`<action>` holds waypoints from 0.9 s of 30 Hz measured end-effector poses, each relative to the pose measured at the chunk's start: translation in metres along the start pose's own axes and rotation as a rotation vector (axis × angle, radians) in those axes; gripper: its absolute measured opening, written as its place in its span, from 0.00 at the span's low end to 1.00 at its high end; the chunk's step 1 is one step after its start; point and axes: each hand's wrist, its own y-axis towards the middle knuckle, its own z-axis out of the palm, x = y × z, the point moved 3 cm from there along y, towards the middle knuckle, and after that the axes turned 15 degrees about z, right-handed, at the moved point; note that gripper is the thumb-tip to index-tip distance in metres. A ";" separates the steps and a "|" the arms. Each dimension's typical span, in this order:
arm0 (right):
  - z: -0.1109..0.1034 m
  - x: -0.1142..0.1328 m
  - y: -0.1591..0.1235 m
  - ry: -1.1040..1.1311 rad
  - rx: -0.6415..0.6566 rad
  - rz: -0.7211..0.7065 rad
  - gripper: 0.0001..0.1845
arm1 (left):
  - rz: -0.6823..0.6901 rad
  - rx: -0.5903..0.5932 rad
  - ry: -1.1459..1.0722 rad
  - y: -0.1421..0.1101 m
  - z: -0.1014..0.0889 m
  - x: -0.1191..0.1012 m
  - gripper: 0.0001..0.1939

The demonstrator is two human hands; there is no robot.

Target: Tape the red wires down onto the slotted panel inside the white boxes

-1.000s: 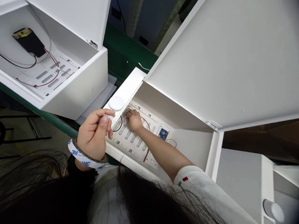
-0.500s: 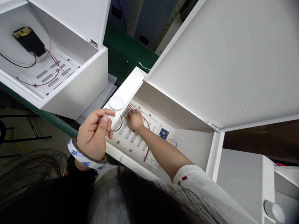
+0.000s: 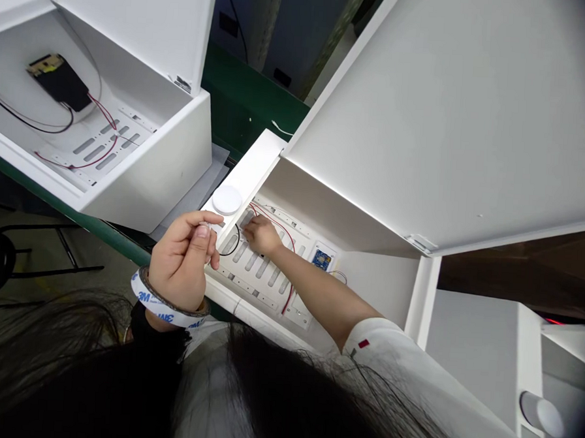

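Observation:
In front of the white box (image 3: 315, 351), my left hand (image 3: 185, 256) is raised with thumb and bent fingers pinched together. Whatever may be between them is too small to make out. A roll of 3M tape (image 3: 167, 312) circles the left wrist. My right hand (image 3: 262, 235) reaches down inside the box with its fingers curled near the slotted base plate (image 3: 270, 267); the fingertips are partly hidden. Red wires (image 3: 290, 242) and a black cable (image 3: 235, 245) run close by it. Beyond the forearm sits a blue circuit board (image 3: 322, 260).
The box's lid (image 3: 439, 122) stands raised on the right, and a round white disc (image 3: 227, 200) sits on its left ledge. At left, a second white box (image 3: 148, 172) holds a black module (image 3: 62, 81) with wires. A green table (image 3: 259, 106) lies beneath.
My right hand has shifted very slightly to the left inside the box. A red wire near it lies a little differently. My left hand keeps its pinch.

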 end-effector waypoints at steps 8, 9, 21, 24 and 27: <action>0.009 0.010 -0.015 -0.176 0.078 -0.261 0.18 | 0.014 -0.006 -0.003 0.000 0.001 -0.001 0.08; 0.009 0.011 -0.013 -0.187 0.088 -0.265 0.18 | 0.010 -0.009 -0.008 0.000 0.001 -0.001 0.08; 0.005 0.010 0.000 -0.206 0.164 -0.341 0.17 | 0.039 0.007 -0.013 0.000 0.000 0.000 0.08; 0.006 0.009 0.000 -0.225 0.157 -0.351 0.17 | 0.049 0.012 -0.001 0.000 0.000 0.000 0.09; 0.008 0.009 0.001 -0.234 0.150 -0.347 0.17 | 0.051 0.012 -0.001 0.000 0.000 0.001 0.09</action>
